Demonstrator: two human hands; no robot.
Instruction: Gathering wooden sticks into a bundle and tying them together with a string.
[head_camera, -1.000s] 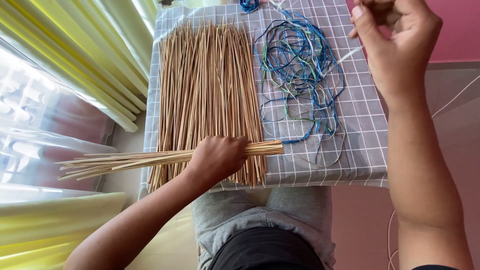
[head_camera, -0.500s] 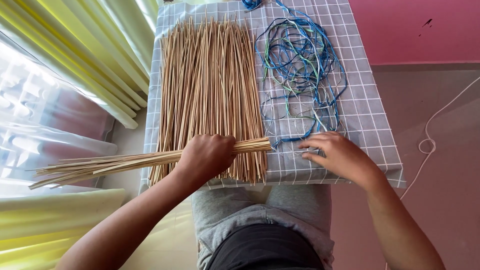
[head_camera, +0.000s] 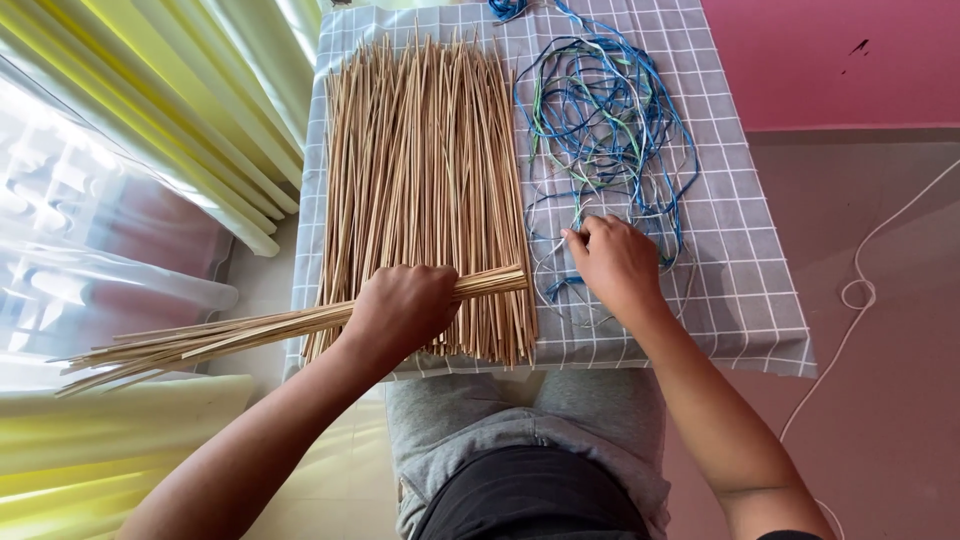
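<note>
1. My left hand (head_camera: 400, 308) is closed around a thin bundle of pale tan straw-like sticks (head_camera: 250, 328). The bundle lies crosswise, its trimmed ends pointing right and its loose tips fanning out past the left edge of the bench.
2. My right hand (head_camera: 615, 262) rests on a loose tangle of blue, green and white plastic cords (head_camera: 605, 130). The fingers (head_camera: 580, 236) are curled and seem to pinch a strand, but I cannot tell for sure whether one is held.
3. A wide flat layer of the same tan sticks (head_camera: 425, 170) lies lengthwise on the bench, running away from me, under and beyond my left hand.
4. As I judge it, one small bundle is gathered, and no cord shows around it. Most of the sticks are still loose in the layer, so much remains.
5. The bench is covered with a grey cloth with a white grid pattern (head_camera: 745, 260). The cord tangle sits on its right half, just beside the sticks.
6. To the left hang pale yellow curtains (head_camera: 200, 90). A pink wall (head_camera: 830, 60) is at the upper right. A thin white cable (head_camera: 855, 290) trails over the floor at right. My grey-clothed lap shows below the bench.
</note>
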